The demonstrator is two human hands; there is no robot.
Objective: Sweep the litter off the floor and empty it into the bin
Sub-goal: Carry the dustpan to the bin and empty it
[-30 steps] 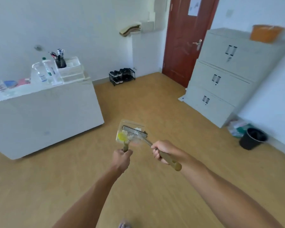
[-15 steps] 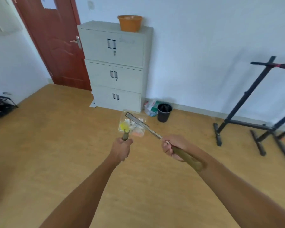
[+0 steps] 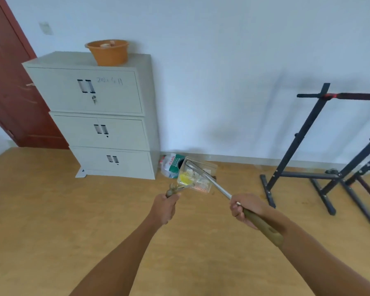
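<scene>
Both bare forearms reach forward over the wooden floor (image 3: 51, 221), held at about the same height and a little apart. The left hand (image 3: 166, 207) is a closed fist, knuckles up, with its fingers wrapped round the short olive handle (image 3: 172, 191) of a clear plastic dustpan (image 3: 209, 167). It holds the pan out in front, off the floor. The litter (image 3: 184, 178) sits inside the pan: a yellow piece at the near left corner and some pale scraps beside it.

The right hand (image 3: 244, 208) grips the brush (image 3: 220, 190) where the olive grip meets the metal shaft, fingers curled tightly under and thumb on top. The back end of the grip lies along the right wrist. The shaft slants away to the far left, and the brush head rests across the far part of the pan, over the litter.

The pan hangs in line with the black bin (image 3: 181, 164) by the far wall, so only a dark sliver of the bin shows at the pan's left edge, next to a green-and-white plastic bag (image 3: 171, 167).

To the left of the bag stands a grey metal cabinet (image 3: 94, 120) with an orange basin (image 3: 108, 53) on top, and a red door (image 3: 13, 99) beyond it. A black metal rack (image 3: 303, 146) stands on the right.
</scene>
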